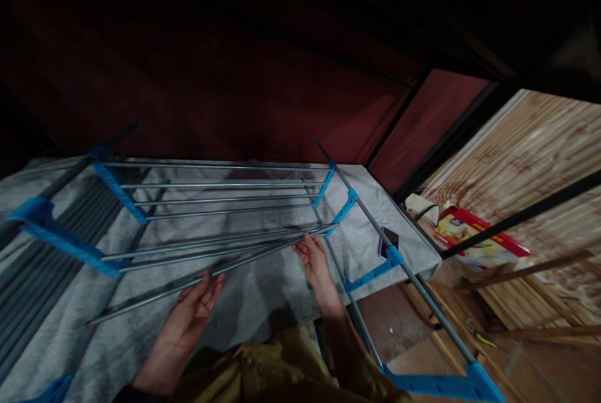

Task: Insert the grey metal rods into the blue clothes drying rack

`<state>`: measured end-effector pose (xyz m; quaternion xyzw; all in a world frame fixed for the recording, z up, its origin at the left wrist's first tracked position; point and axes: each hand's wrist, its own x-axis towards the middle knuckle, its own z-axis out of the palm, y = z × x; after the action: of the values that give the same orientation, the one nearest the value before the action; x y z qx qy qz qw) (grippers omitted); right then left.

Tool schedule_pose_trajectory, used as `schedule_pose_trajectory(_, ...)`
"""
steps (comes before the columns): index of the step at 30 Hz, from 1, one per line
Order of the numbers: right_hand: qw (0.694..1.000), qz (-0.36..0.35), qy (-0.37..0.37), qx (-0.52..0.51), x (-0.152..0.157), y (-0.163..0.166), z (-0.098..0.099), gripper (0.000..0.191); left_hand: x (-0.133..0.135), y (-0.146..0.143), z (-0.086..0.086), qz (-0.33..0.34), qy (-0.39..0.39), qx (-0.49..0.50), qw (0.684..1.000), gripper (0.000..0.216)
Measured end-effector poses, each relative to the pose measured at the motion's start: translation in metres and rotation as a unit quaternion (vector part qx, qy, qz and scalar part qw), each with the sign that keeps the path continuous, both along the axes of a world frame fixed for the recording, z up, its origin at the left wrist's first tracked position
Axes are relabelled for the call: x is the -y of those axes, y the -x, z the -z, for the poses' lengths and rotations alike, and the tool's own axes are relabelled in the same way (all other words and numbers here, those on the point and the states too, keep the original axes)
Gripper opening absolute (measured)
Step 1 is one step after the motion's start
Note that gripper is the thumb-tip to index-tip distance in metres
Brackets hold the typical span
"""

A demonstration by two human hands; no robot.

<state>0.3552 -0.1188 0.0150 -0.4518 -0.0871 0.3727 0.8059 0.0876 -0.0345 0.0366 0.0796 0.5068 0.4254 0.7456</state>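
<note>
My left hand (197, 300) is closed around the middle of a loose grey metal rod (145, 298), which slants up to the right. Farther along, my right hand (313, 259) pinches the same rod near its right end, close to a blue plastic bracket (346, 208). The rack frame lies across the cloth, with grey tubes (225, 185) spanning between blue brackets on both sides. On the left side, another blue bracket (70, 243) holds the ends of lower rods. Where the rod's right end meets the bracket, I cannot tell whether it is seated.
A bundle of grey rods (51, 265) lies on the left of the cloth-covered table (277, 290). At the right are a phone (389, 241) and another blue crossbar (375, 275). Beyond the table edge sit a red-and-yellow package (479, 237) and wooden slats (530, 303).
</note>
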Motion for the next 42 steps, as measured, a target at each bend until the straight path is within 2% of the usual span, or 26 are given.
schedule_pose_trajectory(11,1.000,0.003,-0.006,-0.009,-0.009,-0.008,-0.011,0.057,0.001,-0.002,0.000,0.021,-0.002,0.006,1.000,0.030)
schedule_pose_trajectory(18,1.000,0.000,0.003,0.001,-0.007,-0.008,-0.023,0.024,0.000,-0.003,-0.002,0.022,0.010,0.005,1.000,0.026)
schedule_pose_trajectory(21,1.000,0.000,0.009,0.003,-0.006,-0.009,-0.028,0.017,0.001,-0.005,-0.004,0.021,0.008,0.001,1.000,0.024)
schedule_pose_trajectory(25,1.000,0.000,0.013,0.007,-0.006,-0.010,-0.029,0.017,0.002,-0.006,-0.007,0.028,0.015,0.008,0.999,0.026)
schedule_pose_trajectory(30,1.000,-0.008,0.007,0.013,-0.004,-0.009,-0.022,0.020,0.002,-0.008,-0.009,0.008,0.018,0.020,1.000,0.027)
schedule_pose_trajectory(37,1.000,-0.005,0.007,-0.008,0.004,-0.006,-0.001,0.035,0.005,-0.015,-0.010,0.018,-0.004,0.029,0.999,0.029)
schedule_pose_trajectory(42,0.998,0.046,0.032,0.003,0.022,-0.019,0.022,0.035,0.008,-0.012,-0.011,0.019,-0.042,0.021,0.999,0.026)
